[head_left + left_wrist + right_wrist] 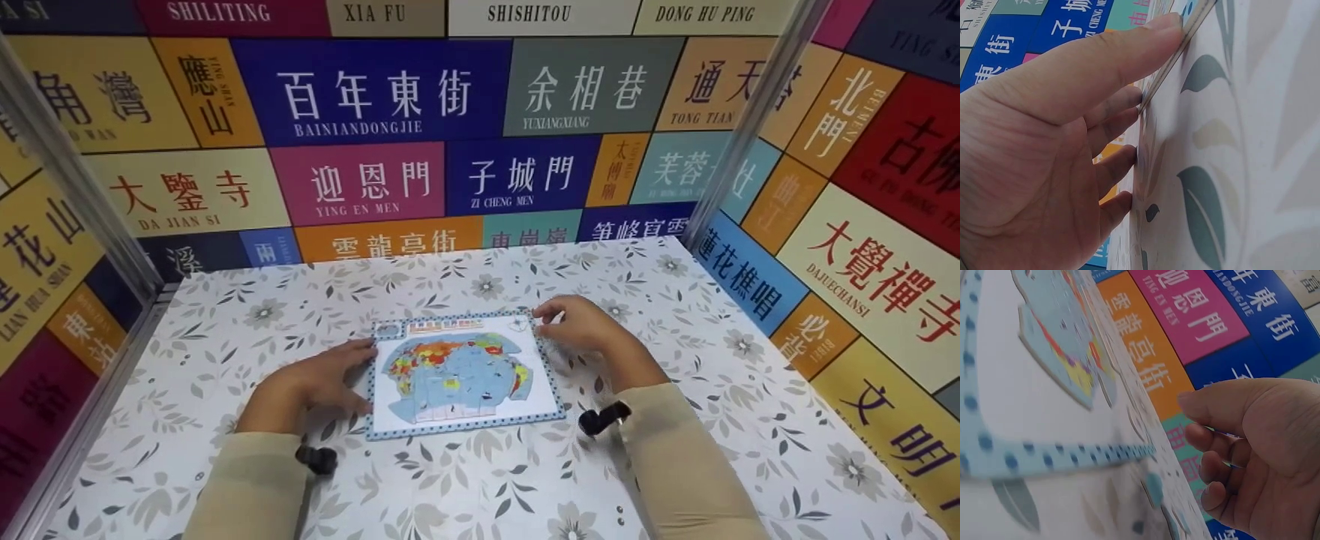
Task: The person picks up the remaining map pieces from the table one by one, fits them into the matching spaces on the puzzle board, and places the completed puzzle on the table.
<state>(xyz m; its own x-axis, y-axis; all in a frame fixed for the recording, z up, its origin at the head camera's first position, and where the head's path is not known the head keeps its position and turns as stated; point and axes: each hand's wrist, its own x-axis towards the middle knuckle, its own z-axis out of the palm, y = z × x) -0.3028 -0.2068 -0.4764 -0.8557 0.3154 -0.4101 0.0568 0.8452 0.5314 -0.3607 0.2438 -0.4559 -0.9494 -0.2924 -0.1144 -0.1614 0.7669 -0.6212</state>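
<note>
A world map jigsaw puzzle lies flat on the table in a board with a blue dotted border. My left hand is at the board's left side, thumb and fingers spread along it. In the left wrist view the thumb tip is right at the board's edge, the other fingers stretched out beside it. By the upper right corner is my right hand, its fingers loosely bent. The right wrist view shows nothing between the right hand's fingers. Small light-blue pieces lie just past the border there.
A white tablecloth with grey flowers and leaves covers the table. Walls of coloured panels with Chinese lettering stand at the back and both sides. A black device is on the left wrist, another on the right.
</note>
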